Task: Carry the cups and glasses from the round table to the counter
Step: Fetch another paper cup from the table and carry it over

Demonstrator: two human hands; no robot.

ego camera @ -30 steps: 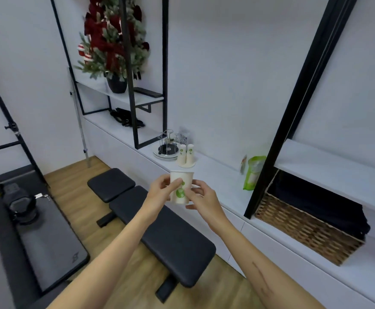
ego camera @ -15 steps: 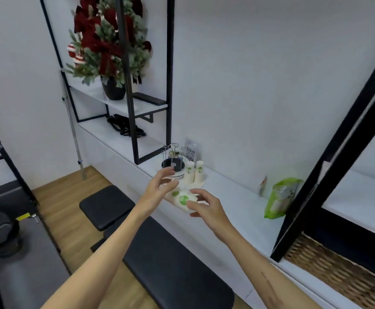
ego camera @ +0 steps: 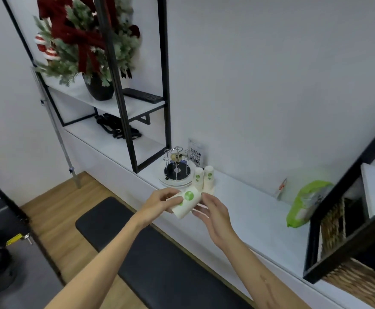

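A white paper cup (ego camera: 187, 204) with a green round logo lies tipped on its side between my hands, just above the front edge of the white counter (ego camera: 244, 210). My left hand (ego camera: 159, 205) grips the cup's left side with thumb and fingers. My right hand (ego camera: 215, 210) touches the cup's right side, fingers spread and loosely curled. Two stacks of the same paper cups (ego camera: 204, 180) stand upside down on the counter just behind my hands.
A wire cup rack on a round tray (ego camera: 177, 172) stands left of the stacks, a QR sign (ego camera: 195, 156) behind. A green bag (ego camera: 306, 202) lies to the right, a wicker basket (ego camera: 333, 221) beyond. A black padded bench (ego camera: 150, 253) runs below the counter. Black shelf frames (ego camera: 166, 85) rise above.
I have stepped closer to the counter. The cup went from upright at chest height to tipped on its side low over the counter's edge, close to the stacks.
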